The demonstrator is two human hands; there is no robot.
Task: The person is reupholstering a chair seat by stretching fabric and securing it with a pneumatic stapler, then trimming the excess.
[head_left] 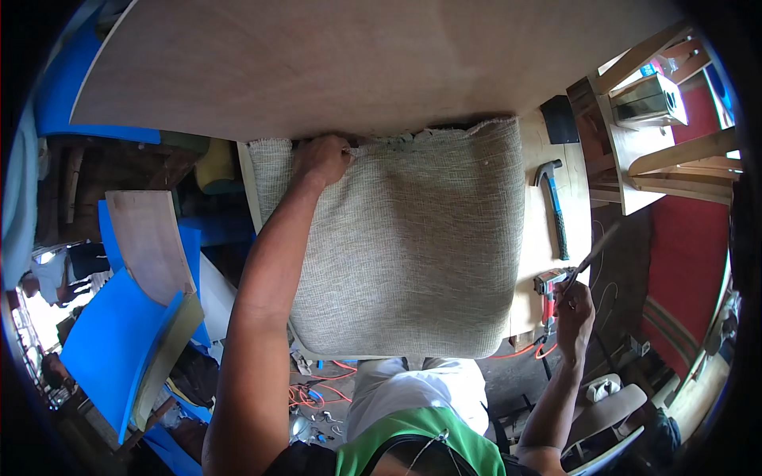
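A panel or cushion covered in grey-beige woven fabric lies flat on the worktable before me, its far edge frayed. My left hand is closed on that frayed far edge near its left corner, fingertips partly hidden. Off the right side of the fabric, my right hand is wrapped round a slim grey blade-like tool; its handle is hidden, so its exact kind does not show. A red and silver staple gun rests on the table just beside that hand. Farther up lies a claw hammer with a blue and black handle.
A large curved plywood sheet rises behind the fabric. Blue-covered curved panels stand at the left. Orange hose trails over the floor. To the right are a wooden frame and a dark block on the table.
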